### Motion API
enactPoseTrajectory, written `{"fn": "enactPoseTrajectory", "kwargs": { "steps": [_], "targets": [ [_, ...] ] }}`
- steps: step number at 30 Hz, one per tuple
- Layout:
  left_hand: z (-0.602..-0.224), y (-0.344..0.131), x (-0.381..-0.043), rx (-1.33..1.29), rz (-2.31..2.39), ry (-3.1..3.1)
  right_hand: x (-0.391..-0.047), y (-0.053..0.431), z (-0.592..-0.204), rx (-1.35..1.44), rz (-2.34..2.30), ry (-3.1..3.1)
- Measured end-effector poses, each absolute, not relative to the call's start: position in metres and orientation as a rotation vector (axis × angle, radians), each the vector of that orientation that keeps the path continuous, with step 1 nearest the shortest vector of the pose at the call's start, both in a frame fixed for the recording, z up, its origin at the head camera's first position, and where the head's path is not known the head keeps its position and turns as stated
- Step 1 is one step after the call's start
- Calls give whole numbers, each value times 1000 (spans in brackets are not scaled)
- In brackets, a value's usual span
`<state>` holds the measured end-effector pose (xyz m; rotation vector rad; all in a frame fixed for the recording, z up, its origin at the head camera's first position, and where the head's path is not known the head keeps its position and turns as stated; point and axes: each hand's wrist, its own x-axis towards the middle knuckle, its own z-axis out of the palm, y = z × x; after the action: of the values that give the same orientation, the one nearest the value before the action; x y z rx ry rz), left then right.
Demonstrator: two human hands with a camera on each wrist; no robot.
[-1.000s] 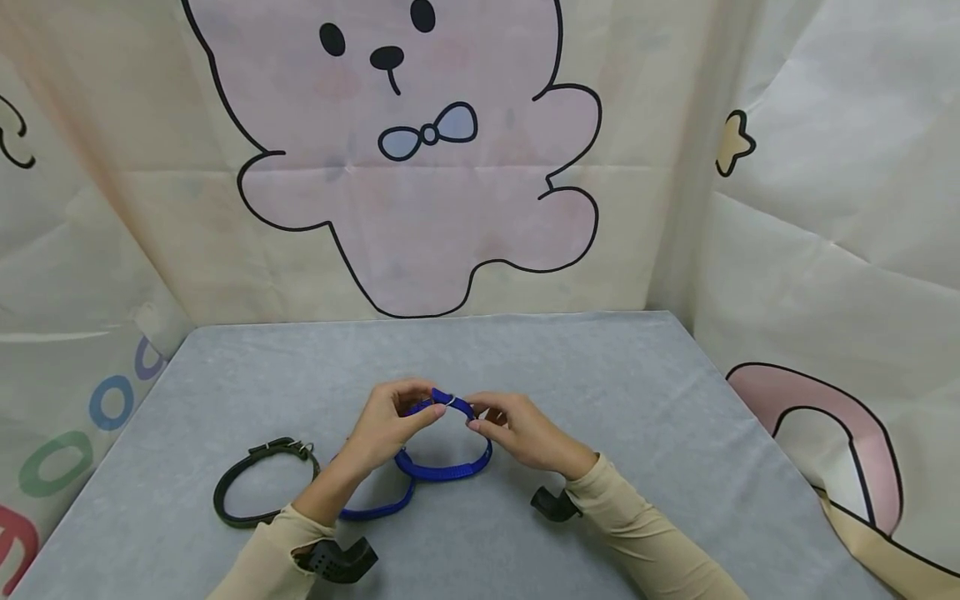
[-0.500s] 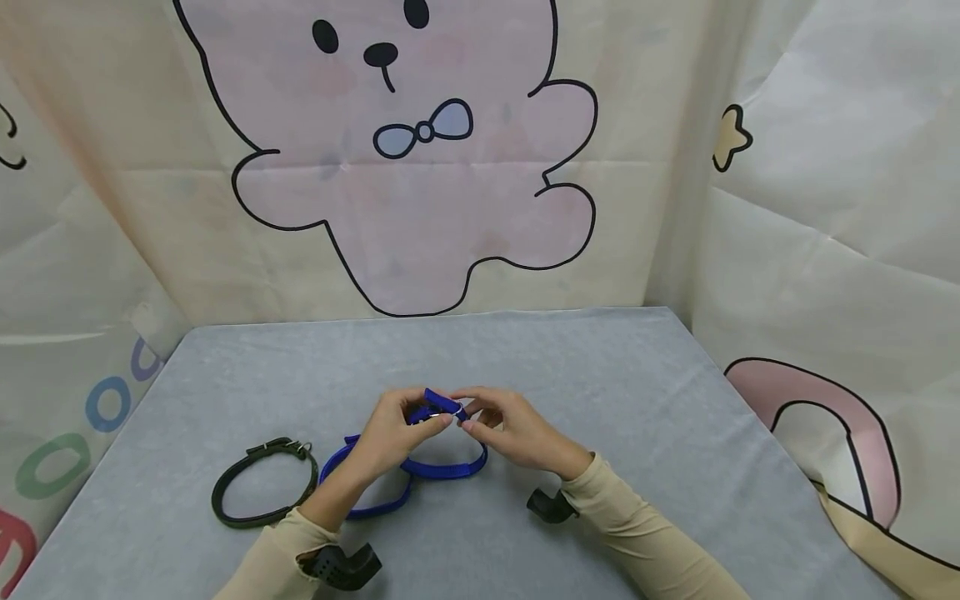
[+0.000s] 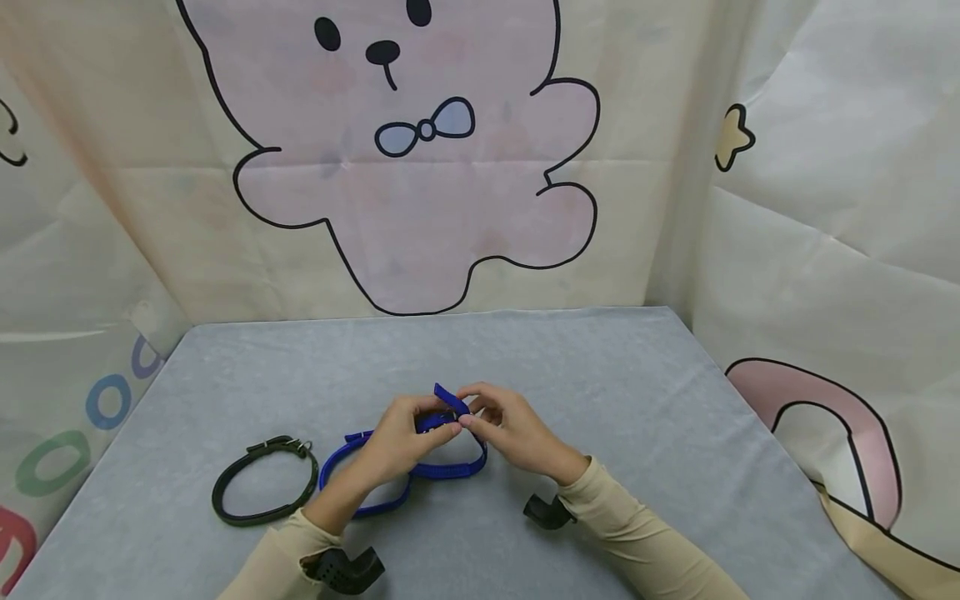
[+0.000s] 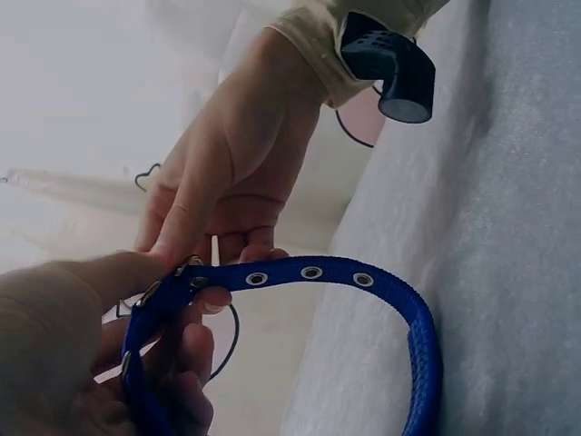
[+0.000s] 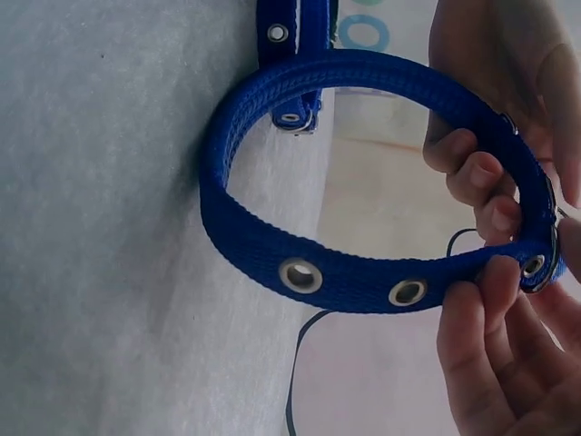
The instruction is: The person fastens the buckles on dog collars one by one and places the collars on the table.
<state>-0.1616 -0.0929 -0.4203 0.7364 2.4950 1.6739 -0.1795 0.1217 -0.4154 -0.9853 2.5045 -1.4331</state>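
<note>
A blue collar (image 3: 450,472) with metal-rimmed holes is held as a loop between both hands, its lower side close over the table. My left hand (image 3: 401,437) grips the buckle end, thumb and fingers on either side of the webbing. Close against it, my right hand (image 3: 517,429) pinches the strap right at the metal buckle (image 5: 551,245). The loose strap tip (image 3: 446,396) sticks up between the hands. In the left wrist view, several eyelets (image 4: 311,272) run along the strap beyond the buckle. Fingers partly hide the buckle.
A second blue collar (image 3: 386,507) lies on the grey table cloth (image 3: 600,375), partly behind my left hand and forearm. Farther left rests a dark, buckled collar (image 3: 217,492). Printed curtains (image 3: 637,250) surround the table at the back and sides.
My hands have drawn closer together at the buckle, the left shifting a little right. The strap tip now points up more freely. The dark collar stays where it was.
</note>
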Motion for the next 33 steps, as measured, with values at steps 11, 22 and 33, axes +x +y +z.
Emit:
{"fn": "enactPoseTrajectory", "kwargs": {
  "steps": [11,22,33],
  "targets": [
    [-415,-94,-161,573,1729,2557,-185,126,-417,-950,-1530,2416],
    [-414,-92,-161,623,1709,2556,-184,125,-418,-931,-1610,2412],
    [-419,-93,-164,555,1812,2547,-185,120,-424,-1019,-1765,2439]
  ]
}}
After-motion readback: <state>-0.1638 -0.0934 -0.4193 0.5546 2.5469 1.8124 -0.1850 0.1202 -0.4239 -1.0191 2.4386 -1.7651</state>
